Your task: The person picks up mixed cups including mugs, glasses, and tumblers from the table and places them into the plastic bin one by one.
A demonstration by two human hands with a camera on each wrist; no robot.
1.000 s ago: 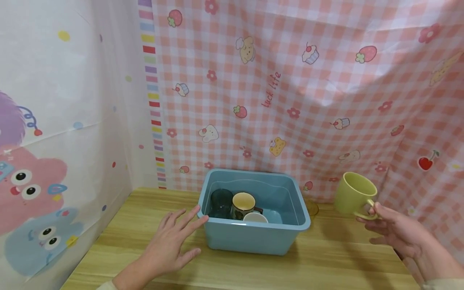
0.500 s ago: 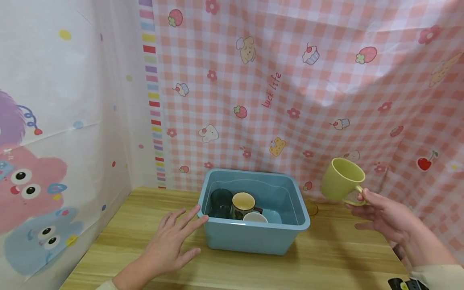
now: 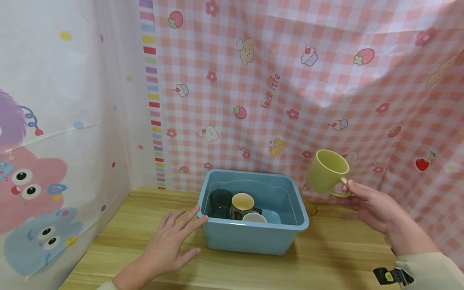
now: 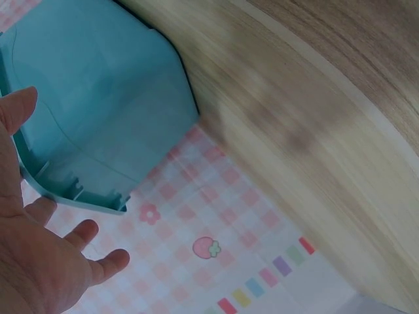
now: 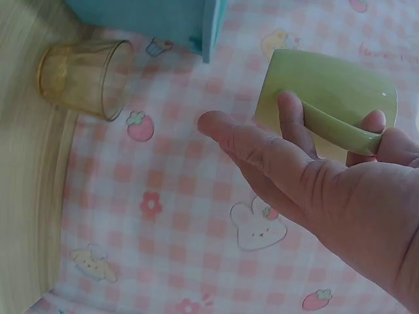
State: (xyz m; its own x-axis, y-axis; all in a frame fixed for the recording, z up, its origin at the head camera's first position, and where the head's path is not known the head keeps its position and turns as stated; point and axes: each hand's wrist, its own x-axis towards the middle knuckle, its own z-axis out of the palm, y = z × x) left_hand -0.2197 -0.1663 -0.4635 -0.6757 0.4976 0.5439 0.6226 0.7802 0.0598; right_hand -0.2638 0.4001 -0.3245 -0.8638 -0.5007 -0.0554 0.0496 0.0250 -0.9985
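My right hand (image 3: 373, 207) pinches the handle of a yellow-green mug (image 3: 327, 171), held up in the air to the right of a blue plastic bin (image 3: 250, 237). In the right wrist view the mug (image 5: 327, 91) shows from its handle side, with fingers curled through and around the handle. My left hand (image 3: 170, 241) has its fingers spread, fingertips right at the bin's left front rim. Inside the bin, toward its left, are a dark glass (image 3: 221, 203), a patterned mug with a cream inside (image 3: 243, 201) and a white cup (image 3: 255, 218), partly hidden by the front wall.
An amber glass (image 5: 82, 78) stands on the wooden table (image 3: 326, 257) beside the bin, mostly hidden behind it in the head view. A pink checked cloth (image 3: 224, 80) hangs close behind the bin. A white printed cloth (image 3: 90, 161) hangs along the left side.
My right hand has carried the yellow-green mug left and upward, closer to the bin. The left hand and the bin's contents stay where they were.
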